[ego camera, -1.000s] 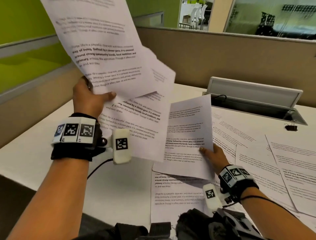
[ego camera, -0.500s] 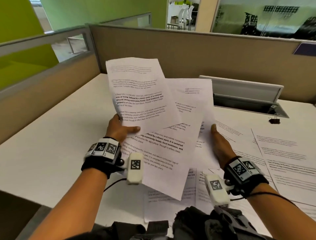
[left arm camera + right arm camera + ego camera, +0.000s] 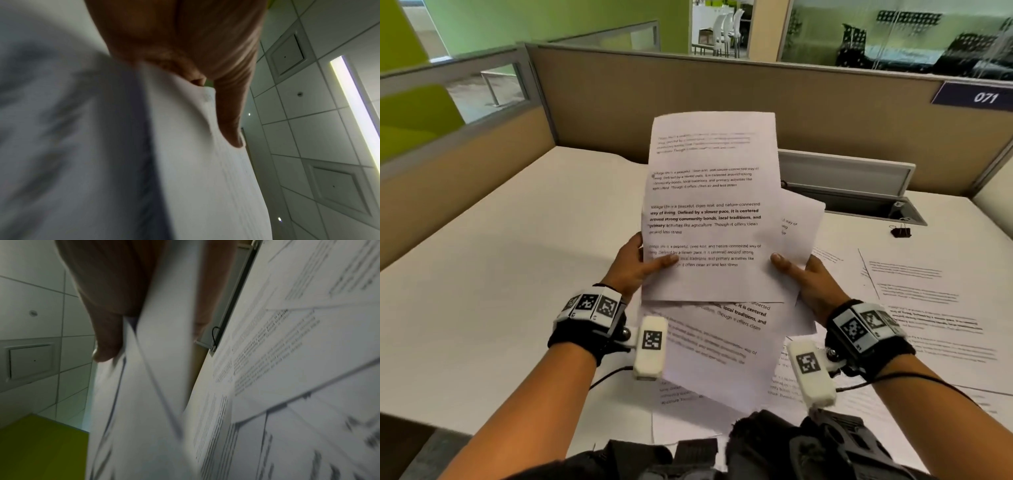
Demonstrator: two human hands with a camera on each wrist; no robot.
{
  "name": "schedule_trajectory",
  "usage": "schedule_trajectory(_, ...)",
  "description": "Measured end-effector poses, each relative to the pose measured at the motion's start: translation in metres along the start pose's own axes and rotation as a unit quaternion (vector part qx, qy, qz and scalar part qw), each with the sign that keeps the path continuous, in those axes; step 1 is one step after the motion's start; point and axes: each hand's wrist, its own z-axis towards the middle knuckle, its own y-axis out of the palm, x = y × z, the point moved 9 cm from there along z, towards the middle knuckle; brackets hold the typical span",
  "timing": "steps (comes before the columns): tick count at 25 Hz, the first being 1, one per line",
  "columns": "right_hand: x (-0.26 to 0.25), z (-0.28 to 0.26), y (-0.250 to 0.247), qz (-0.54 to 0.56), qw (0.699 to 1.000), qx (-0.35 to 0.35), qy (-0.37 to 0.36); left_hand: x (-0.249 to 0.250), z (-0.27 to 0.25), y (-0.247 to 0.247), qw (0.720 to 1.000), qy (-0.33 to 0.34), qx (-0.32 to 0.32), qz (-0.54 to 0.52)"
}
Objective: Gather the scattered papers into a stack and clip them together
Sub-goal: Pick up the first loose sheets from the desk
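I hold a loose bundle of printed sheets (image 3: pixel 709 219) upright above the desk, their edges uneven. My left hand (image 3: pixel 643 263) pinches the bundle's left edge, thumb on the front page. My right hand (image 3: pixel 796 274) pinches the right edge the same way. In the left wrist view the left thumb (image 3: pixel 228 113) presses on the held paper (image 3: pixel 185 162). The right wrist view shows the right thumb (image 3: pixel 107 344) on the sheets (image 3: pixel 144 386), whose edges fan apart. Several more printed pages (image 3: pixel 914 291) lie scattered on the white desk (image 3: pixel 500 274) at the right. A black binder clip (image 3: pixel 900 231) sits at the far right.
An open cable tray with a raised lid (image 3: pixel 852 185) is set in the desk behind the papers. Beige partition walls (image 3: pixel 722 96) close the desk at the back and left. A dark bag (image 3: pixel 774 448) lies at the near edge by my body.
My left hand came down from high on the left to the middle. The right hand's sheet joined the left hand's sheets, and both hands now hold one bundle, squarer than before.
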Motion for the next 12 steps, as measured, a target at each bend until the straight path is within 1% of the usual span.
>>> schedule_trajectory(3,-0.009,0.005,-0.007,-0.032,0.999,-0.033,-0.001,0.001,0.008,-0.005,0.996,-0.018,0.017,-0.084)
schedule_trajectory(4,-0.012,0.006,-0.008,-0.038,0.998,-0.043,-0.001,0.002,0.008,-0.004,0.995,-0.019,0.009,-0.101)
schedule_trajectory(7,-0.019,0.009,-0.007,-0.047,0.996,-0.069,0.001,0.014,0.007,0.005,0.991,0.011,-0.024,-0.128)
schedule_trajectory(9,-0.014,0.012,-0.007,-0.053,0.995,-0.078,0.019,0.01,0.011,0.002,0.992,0.019,-0.01,-0.123)
schedule_trajectory(10,-0.006,0.015,-0.01,-0.062,0.995,-0.07,0.038,0.004,0.013,0.001,0.993,0.014,-0.004,-0.113)
schedule_trajectory(12,0.018,0.021,-0.018,-0.102,0.99,-0.035,0.086,-0.017,0.015,0.002,0.999,-0.005,-0.005,-0.045)
